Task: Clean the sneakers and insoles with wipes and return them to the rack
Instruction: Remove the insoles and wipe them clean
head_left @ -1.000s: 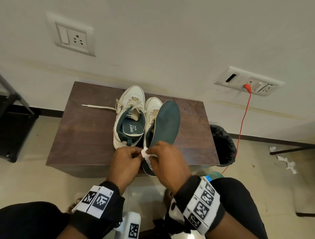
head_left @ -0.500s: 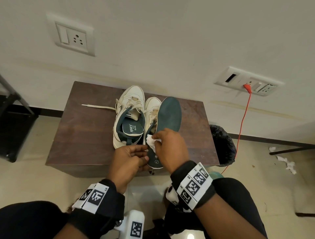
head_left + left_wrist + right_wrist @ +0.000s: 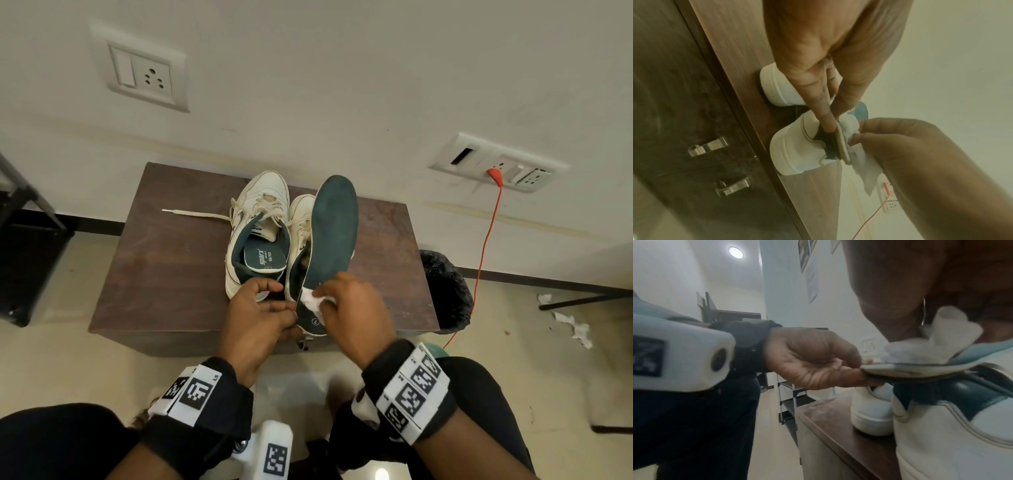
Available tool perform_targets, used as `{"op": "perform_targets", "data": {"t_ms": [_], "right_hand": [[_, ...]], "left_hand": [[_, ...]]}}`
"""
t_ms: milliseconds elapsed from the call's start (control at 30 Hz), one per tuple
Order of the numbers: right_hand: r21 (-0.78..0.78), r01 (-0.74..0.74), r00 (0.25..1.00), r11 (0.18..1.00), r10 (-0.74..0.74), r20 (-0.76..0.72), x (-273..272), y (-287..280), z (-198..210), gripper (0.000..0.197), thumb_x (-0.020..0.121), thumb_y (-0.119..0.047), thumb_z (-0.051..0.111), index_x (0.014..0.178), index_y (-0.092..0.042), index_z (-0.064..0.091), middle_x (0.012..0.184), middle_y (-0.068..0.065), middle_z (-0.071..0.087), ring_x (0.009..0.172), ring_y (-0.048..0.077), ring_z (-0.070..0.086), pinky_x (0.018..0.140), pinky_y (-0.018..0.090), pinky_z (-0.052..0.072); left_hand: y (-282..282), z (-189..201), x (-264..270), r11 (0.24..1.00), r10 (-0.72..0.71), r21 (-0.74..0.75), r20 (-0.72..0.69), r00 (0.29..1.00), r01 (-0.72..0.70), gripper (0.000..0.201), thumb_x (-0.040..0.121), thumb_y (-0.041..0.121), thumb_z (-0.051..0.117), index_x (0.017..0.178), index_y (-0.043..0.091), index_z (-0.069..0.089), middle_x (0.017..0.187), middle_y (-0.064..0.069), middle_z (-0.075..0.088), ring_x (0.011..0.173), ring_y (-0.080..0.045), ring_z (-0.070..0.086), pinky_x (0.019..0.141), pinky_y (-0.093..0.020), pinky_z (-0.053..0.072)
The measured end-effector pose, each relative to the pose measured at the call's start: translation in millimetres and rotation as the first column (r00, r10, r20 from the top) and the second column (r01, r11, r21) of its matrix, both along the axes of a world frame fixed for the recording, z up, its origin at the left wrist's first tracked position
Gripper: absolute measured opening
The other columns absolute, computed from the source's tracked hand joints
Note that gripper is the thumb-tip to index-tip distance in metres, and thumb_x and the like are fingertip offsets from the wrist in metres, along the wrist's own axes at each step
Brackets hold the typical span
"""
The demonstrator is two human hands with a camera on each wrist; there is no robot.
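Two white sneakers [image 3: 255, 236] with dark green lining stand side by side on a brown cabinet top [image 3: 164, 267]. A dark green insole [image 3: 332, 240] rises out of the right sneaker [image 3: 301, 219]. My left hand [image 3: 260, 315] pinches the insole's heel end from below. My right hand [image 3: 346, 305] presses a crumpled white wipe [image 3: 313, 298] on the insole near the heel. The left sneaker keeps its printed insole [image 3: 263, 257] inside. From the right wrist, the wipe [image 3: 920, 344] lies on the insole's edge [image 3: 900, 368] above the sneaker heel [image 3: 941, 426].
A loose lace [image 3: 195, 214] trails left across the cabinet top. A black-lined bin [image 3: 445, 291] stands right of the cabinet, with an orange cable [image 3: 486, 240] plugged into a wall socket. Crumpled paper [image 3: 572, 325] lies on the floor. A dark shoe rack [image 3: 793, 395] stands behind.
The right hand slid the wipe up the insole and then back down toward the heel. The insole now stands a little straighter. The left hand kept its hold.
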State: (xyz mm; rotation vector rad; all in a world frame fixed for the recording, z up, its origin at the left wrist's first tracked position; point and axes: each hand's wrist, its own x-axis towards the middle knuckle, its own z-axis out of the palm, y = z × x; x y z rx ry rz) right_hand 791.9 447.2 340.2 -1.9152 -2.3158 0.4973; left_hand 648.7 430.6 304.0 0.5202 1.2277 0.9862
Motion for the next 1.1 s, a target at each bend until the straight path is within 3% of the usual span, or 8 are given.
{"op": "perform_targets", "data": {"t_ms": [100,267,367,467,733,900,1033,1100], "right_hand": [[0.067,0.088,0.996,0.994,-0.089,0.008,-1,16,-5,0.024,0.086,-0.009,0.054,0.101,-0.015,0.072,0.101,0.006,0.064,0.091,0.024,0.059,0.076,0.033,0.045],[0.012,-0.022,0.999,1.0,0.022,-0.029,-9,3,-7,0.026,0.087,-0.011,0.054,0.106,-0.015,0.071,0.1,0.005,0.063,0.089,0.022,0.059,0.073,0.026,0.04],[-0.037,-0.122,0.991,0.992,0.12,-0.059,-13,-18,-6,0.026,0.084,-0.015,0.053,0.101,-0.015,0.072,0.093,0.005,0.065,0.084,0.023,0.061,0.071,0.032,0.048],[-0.036,-0.093,0.992,0.995,0.089,-0.094,-6,-13,-5,0.025,0.083,-0.013,0.055,0.1,-0.015,0.073,0.095,0.003,0.067,0.086,0.021,0.062,0.071,0.026,0.044],[0.042,0.044,0.998,0.998,-0.045,0.035,-10,36,-4,0.028,0.089,-0.012,0.055,0.113,-0.016,0.068,0.107,0.005,0.063,0.099,0.024,0.058,0.076,0.025,0.035],[-0.053,-0.152,0.987,0.987,0.149,-0.058,-14,-1,3,0.024,0.087,-0.017,0.056,0.105,-0.014,0.071,0.099,0.008,0.065,0.09,0.024,0.06,0.074,0.03,0.043],[-0.03,-0.151,0.973,0.988,0.144,-0.182,-8,-21,7,0.038,0.085,-0.031,0.043,0.088,-0.011,0.075,0.083,0.005,0.069,0.074,0.014,0.059,0.064,0.016,0.036],[-0.04,-0.121,0.985,0.992,0.115,-0.13,-3,-16,5,0.035,0.085,-0.028,0.044,0.092,-0.012,0.074,0.089,0.006,0.068,0.079,0.016,0.06,0.066,0.018,0.037]], "left_hand": [[1,-3,2,1.0,0.013,-0.001,-0.004,1.0,-0.013,0.036,0.079,-0.019,0.059,0.102,0.008,0.053,0.09,-0.023,0.07,0.077,-0.03,0.071,0.061,-0.035,0.059],[0,-3,0,1.0,0.004,-0.008,-0.019,1.0,-0.004,0.024,0.08,-0.016,0.062,0.094,0.004,0.061,0.091,-0.019,0.07,0.076,-0.024,0.07,0.059,-0.029,0.058],[-1,-2,-1,1.0,0.0,-0.025,0.001,1.0,0.0,0.027,0.078,-0.014,0.066,0.095,0.006,0.061,0.085,-0.014,0.073,0.068,-0.02,0.071,0.056,-0.028,0.057],[-1,-2,-1,1.0,-0.008,-0.017,0.013,1.0,0.008,0.032,0.077,-0.018,0.064,0.098,0.006,0.056,0.084,-0.016,0.073,0.068,-0.022,0.072,0.056,-0.03,0.058],[2,-1,-1,1.0,0.001,0.025,0.011,1.0,-0.001,0.037,0.078,-0.021,0.058,0.098,0.009,0.051,0.084,-0.02,0.071,0.071,-0.024,0.071,0.055,-0.029,0.056],[2,-6,-1,1.0,0.026,-0.008,0.018,1.0,-0.026,0.038,0.076,-0.016,0.065,0.102,0.009,0.053,0.084,-0.017,0.072,0.068,-0.023,0.069,0.054,-0.028,0.055],[2,-8,0,1.0,0.027,-0.011,0.015,1.0,-0.027,0.04,0.075,-0.018,0.065,0.102,0.009,0.052,0.087,-0.019,0.072,0.07,-0.024,0.07,0.054,-0.026,0.054],[2,-8,0,1.0,0.03,-0.007,0.01,0.999,-0.03,0.039,0.076,-0.018,0.064,0.101,0.01,0.052,0.088,-0.018,0.072,0.074,-0.025,0.071,0.057,-0.029,0.056]]}}
